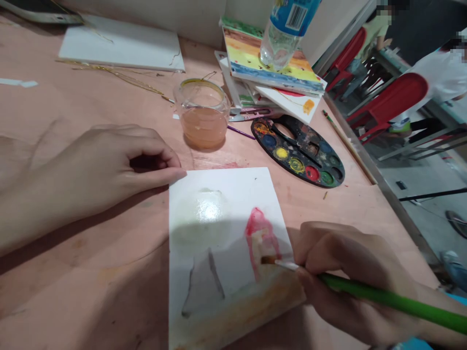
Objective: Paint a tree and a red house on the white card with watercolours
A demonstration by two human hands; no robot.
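A small white painting (pixel 233 194) lies flat on the table, with a pale green patch, dark grey strokes, a pink-red shape and a brown band on it. My left hand (pixel 124 165) rests at its upper left corner, fingers curled and thumb pinching the corner. My right hand (pixel 350 277) grips a paintbrush (pixel 368 288) with a green handle near its metal ferrule. The brown bristles touch or hover just over the pink-red shape; which one I cannot tell. Beyond the painting stands a glass jar (pixel 204 124) of cloudy orange-brown water.
A black oval palette (pixel 321 146) with paint wells lies right of the jar. Behind it, a plastic bottle (pixel 280 43) stands on stacked paintings (pixel 270 82). A white canvas (pixel 124 46) lies at the back left. Red chairs (pixel 394 97) and seated people are beyond the table's right edge.
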